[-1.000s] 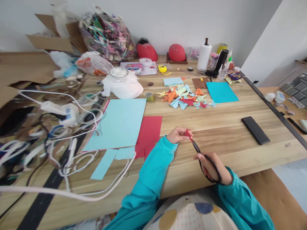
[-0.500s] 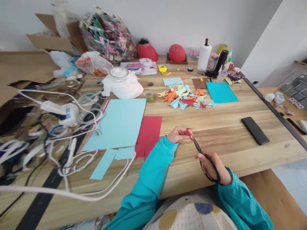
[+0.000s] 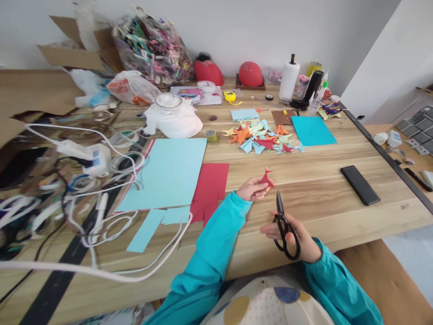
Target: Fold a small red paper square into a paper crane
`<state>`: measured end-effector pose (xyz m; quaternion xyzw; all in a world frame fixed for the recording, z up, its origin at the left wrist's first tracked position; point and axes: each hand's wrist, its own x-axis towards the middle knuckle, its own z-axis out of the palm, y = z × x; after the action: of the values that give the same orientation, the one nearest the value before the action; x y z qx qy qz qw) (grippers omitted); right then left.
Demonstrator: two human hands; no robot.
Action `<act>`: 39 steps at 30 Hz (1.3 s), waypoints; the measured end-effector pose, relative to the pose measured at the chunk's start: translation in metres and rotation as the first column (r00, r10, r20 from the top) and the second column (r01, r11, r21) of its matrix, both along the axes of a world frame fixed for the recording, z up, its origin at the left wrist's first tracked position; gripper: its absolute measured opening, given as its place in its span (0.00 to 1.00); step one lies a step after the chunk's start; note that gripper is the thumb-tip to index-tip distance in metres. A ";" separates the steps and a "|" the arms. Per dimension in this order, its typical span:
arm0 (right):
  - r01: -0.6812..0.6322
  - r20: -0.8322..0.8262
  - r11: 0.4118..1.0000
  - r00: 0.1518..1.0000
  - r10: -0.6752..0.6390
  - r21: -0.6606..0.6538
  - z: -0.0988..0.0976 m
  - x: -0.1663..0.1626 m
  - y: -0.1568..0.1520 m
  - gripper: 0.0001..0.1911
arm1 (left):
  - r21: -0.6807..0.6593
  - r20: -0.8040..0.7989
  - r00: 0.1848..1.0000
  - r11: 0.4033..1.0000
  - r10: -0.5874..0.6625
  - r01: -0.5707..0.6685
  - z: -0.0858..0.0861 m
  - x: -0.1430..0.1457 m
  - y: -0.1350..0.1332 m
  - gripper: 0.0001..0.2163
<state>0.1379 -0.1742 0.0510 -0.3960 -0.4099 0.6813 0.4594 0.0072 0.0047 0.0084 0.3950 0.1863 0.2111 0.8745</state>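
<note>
My left hand (image 3: 252, 188) pinches a small folded red paper piece (image 3: 266, 178) just above the wooden table (image 3: 304, 180). My right hand (image 3: 293, 237) holds black scissors (image 3: 283, 225) by their loops, blades closed and pointing up, a short way below the red piece and apart from it. Both arms wear teal sleeves. A red paper sheet (image 3: 211, 187) with cut strips and a large light blue sheet (image 3: 167, 174) lie to the left of my left hand.
A pile of coloured folded paper figures (image 3: 262, 137) and a teal sheet (image 3: 313, 130) lie further back. A black phone (image 3: 360, 184) rests at right. White cables and a power strip (image 3: 86, 160) crowd the left. Bags, a paper towel roll (image 3: 288, 79) and bottles line the back.
The scissors have pulled away from the red paper piece, swinging down and upright. My left hand lifted the red piece slightly.
</note>
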 end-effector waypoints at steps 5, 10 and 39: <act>0.106 0.079 0.994 0.991 -0.108 0.032 -0.007 -0.008 0.005 0.34 | -0.116 0.013 0.999 0.992 -0.046 0.047 -0.001 -0.001 0.002 0.08; 0.106 0.083 0.990 0.990 -0.113 0.088 -0.015 -0.009 0.004 0.35 | -0.173 0.007 1.000 0.985 -0.017 0.018 0.000 0.000 0.002 0.07; 0.162 0.017 0.960 0.987 -0.163 -0.228 -0.014 -0.013 0.031 0.30 | -0.111 -0.104 0.993 0.993 -0.049 0.037 -0.004 0.008 -0.001 0.12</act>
<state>0.1251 -0.1436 0.0370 -0.4781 -0.2944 0.6843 0.4653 0.0147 0.0036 0.0044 0.3613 0.2354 0.1603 0.8879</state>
